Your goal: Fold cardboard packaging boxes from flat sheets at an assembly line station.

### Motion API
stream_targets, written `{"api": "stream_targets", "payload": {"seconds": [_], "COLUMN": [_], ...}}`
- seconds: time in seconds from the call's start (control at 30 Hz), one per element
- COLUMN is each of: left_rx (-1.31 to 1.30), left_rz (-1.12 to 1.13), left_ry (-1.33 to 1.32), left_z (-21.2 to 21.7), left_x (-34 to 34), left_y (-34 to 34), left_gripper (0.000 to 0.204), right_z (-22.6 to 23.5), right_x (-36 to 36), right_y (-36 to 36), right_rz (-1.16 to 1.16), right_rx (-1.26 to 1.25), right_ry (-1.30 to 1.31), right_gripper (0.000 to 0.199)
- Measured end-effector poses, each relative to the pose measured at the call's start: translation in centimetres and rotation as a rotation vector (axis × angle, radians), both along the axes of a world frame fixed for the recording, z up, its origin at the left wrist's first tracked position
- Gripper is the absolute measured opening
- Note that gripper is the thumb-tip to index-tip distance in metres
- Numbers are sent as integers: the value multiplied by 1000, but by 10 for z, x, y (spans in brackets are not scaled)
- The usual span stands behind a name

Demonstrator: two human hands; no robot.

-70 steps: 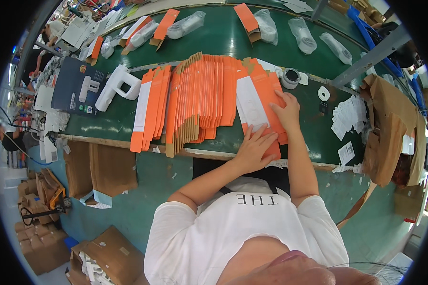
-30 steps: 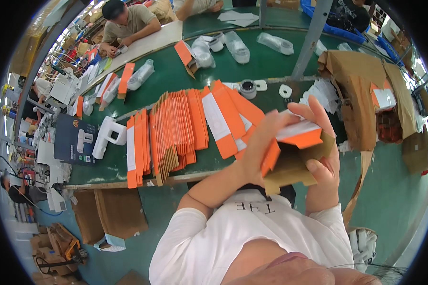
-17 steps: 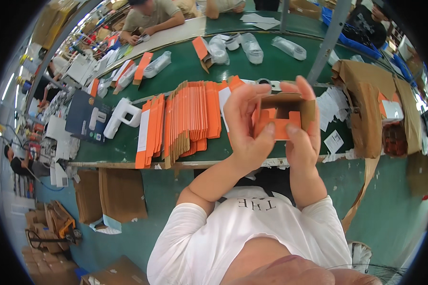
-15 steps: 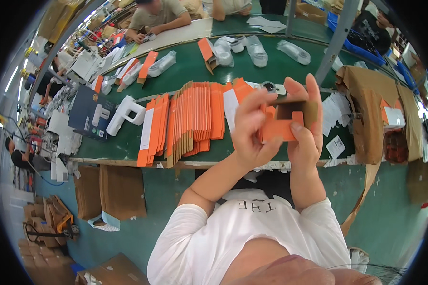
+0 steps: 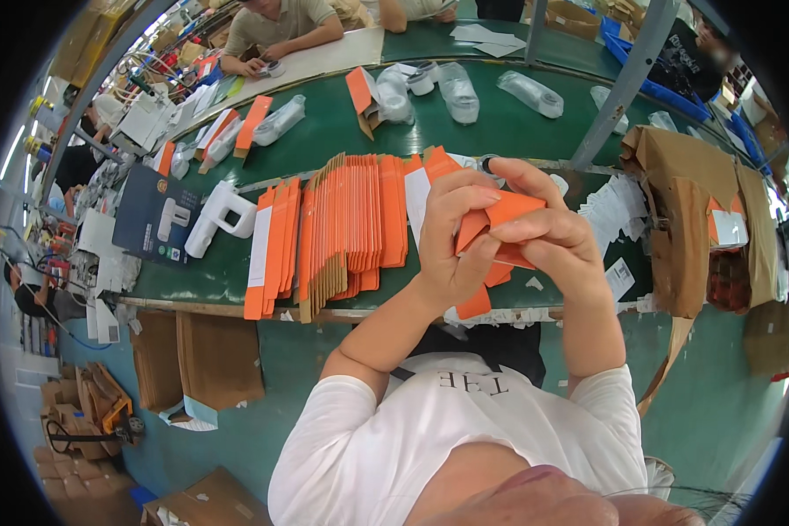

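Note:
An orange cardboard box (image 5: 510, 209), brown on the inside, is held above the table's front edge between both hands. My left hand (image 5: 451, 219) grips its left side, with the thumb below and the fingers at the back. On the right, my right hand (image 5: 559, 230) pinches the folded flaps between thumb and fingers. Lower down, an orange flap (image 5: 475, 303) hangs below the hands. To the left of my left hand stands a row of flattened orange boxes (image 5: 351, 210) with brown edges. My fingers hide part of the box.
A white handheld device (image 5: 222, 219) and a dark blue box (image 5: 159, 215) lie at the left. Farther back are bubble-wrapped items (image 5: 458, 93) on the green table (image 5: 324, 131). A metal post (image 5: 618, 96) and an opened brown carton (image 5: 675, 210) stand right.
The orange box has been turned and lowered slightly; its opening no longer faces up into view. My right hand's fingers have gone from outstretched to bent over the flaps.

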State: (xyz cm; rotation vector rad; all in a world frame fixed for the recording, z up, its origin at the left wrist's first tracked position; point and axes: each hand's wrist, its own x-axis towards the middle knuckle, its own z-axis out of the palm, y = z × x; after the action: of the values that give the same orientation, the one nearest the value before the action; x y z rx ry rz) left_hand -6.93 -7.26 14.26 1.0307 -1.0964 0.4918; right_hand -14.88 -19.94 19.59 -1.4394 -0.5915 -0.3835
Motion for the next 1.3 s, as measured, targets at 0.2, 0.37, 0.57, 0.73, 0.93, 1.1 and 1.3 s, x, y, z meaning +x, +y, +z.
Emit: {"api": "stream_targets", "payload": {"seconds": [0.2,0.37,0.57,0.73,0.93,1.1,1.3], "left_rx": [135,197,216,256,284,383,141], "left_rz": [-203,-175,18,-67,-38,-90,85], "left_ry": [317,425,164,25,-2,-142,215], "left_z": [9,7,-5,-7,-7,4,10], "left_x": [-4,-3,1,10,4,0,26], "left_y": [-8,-14,-24,-30,-41,-48,-22], "left_gripper": [40,39,54,74,77,79,58], "right_z": [-1,-10,-3,1,4,-11,-118], "right_x": [10,20,18,17,5,-3,-19], "right_y": [-2,-14,-16,-50,-46,-64,-176], "right_rz": [-164,-191,-190,67,-139,47,-736], "right_rx": [27,-52,-59,-93,-319,77,-116], "right_ry": [157,244,273,422,300,263,504], "right_gripper": [56,56,54,54,60,70,53]}}
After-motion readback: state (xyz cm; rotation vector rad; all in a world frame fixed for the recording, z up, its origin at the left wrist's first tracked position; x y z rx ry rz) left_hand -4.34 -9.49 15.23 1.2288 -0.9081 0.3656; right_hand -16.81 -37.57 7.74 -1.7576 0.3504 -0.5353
